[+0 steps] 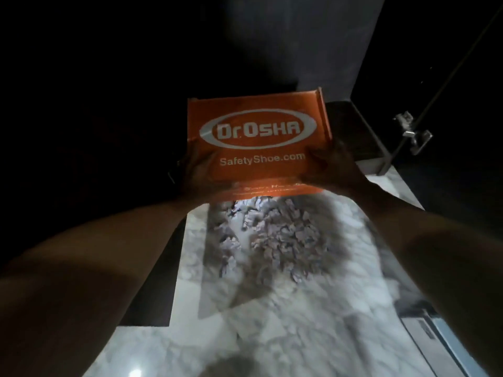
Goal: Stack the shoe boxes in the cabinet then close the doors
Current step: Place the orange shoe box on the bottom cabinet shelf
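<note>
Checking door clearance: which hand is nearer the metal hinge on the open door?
Right. The right hand grips the orange shoe box on the side facing the hinge; the left hand holds the box's far side.

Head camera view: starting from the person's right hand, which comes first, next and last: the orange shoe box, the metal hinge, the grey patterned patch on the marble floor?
From the right hand:
1. Orange shoe box: gripped at its right edge.
2. Metal hinge: to the right, slightly above, on the open door.
3. Grey patterned patch: below, on the marble floor.
</note>
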